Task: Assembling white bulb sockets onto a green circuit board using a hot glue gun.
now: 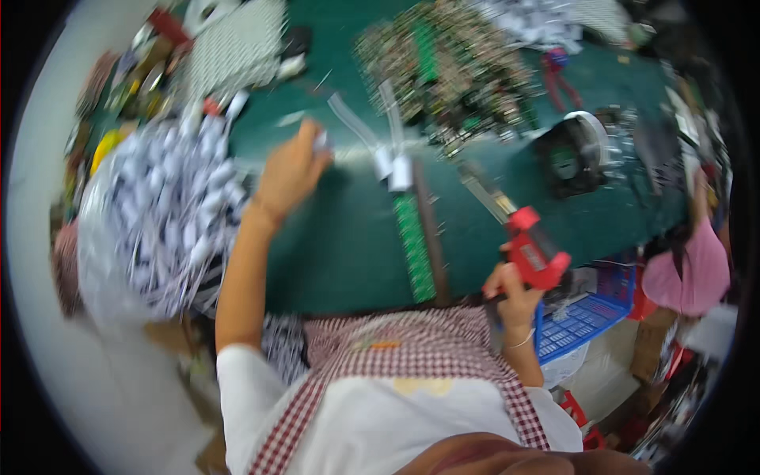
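My right hand [514, 294] grips a red-and-black soldering gun [537, 252], its metal tip pointing up and left over the green table. My left hand [291, 170] is raised over the table's left part, its fingers pinched together. A small white piece shows at the fingertips, too blurred to name. Between my hands a green circuit board strip [415, 249] lies lengthwise beside a dark bar [430, 226]. Two white plastic housings [401, 174] with flat pale cables rest at the strip's far end, apart from both hands.
At the left, a clear bag [99, 237] bulges with white corded pieces. Beyond the strip lies a heap of circuit boards [475, 59]. Red pliers [558, 83] and a black fan-like unit [564, 162] are to the right. A blue basket [582, 324] stands below; a person in pink [689, 273] is beyond.
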Demonstrator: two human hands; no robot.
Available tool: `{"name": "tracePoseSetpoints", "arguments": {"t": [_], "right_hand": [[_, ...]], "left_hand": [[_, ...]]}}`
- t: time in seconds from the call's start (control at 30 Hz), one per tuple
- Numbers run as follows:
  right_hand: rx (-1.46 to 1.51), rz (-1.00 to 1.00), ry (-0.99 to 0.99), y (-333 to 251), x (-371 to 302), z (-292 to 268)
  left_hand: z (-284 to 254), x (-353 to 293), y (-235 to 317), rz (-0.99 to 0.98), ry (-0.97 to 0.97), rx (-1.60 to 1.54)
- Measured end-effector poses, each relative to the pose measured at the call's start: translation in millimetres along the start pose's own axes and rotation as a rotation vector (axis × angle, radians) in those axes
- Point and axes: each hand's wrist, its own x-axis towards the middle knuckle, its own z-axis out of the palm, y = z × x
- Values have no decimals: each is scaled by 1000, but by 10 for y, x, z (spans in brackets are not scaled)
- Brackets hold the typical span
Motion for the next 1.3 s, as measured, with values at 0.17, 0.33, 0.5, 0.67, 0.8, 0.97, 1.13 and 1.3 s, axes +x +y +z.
{"name": "tracePoseSetpoints", "arguments": {"t": [0.17, 0.33, 0.5, 0.67, 0.8, 0.97, 1.13, 1.3], "right_hand": [[11, 131, -3, -145, 59, 205], [125, 46, -120, -161, 73, 406], [123, 80, -128, -186, 81, 573], [-10, 131, -139, -223, 83, 492], [-163, 101, -127, -199, 117, 516], [-312, -91, -188, -420, 174, 573], [-120, -22, -177, -275, 148, 580], [-123, 46, -164, -163, 92, 614]], "left_hand": [[79, -268, 1053, 97, -185, -464], [236, -463, 1535, 41, -220, -714], [297, -589, 1606, 66, -140, -570], [250, -564, 1656, 234, -128, -397], [233, -580, 1649, 428, -131, -204], [224, -593, 1570, 397, -213, -186], [232, -611, 1566, 88, -201, -571], [271, -632, 1569, 8, -221, -658]]}}
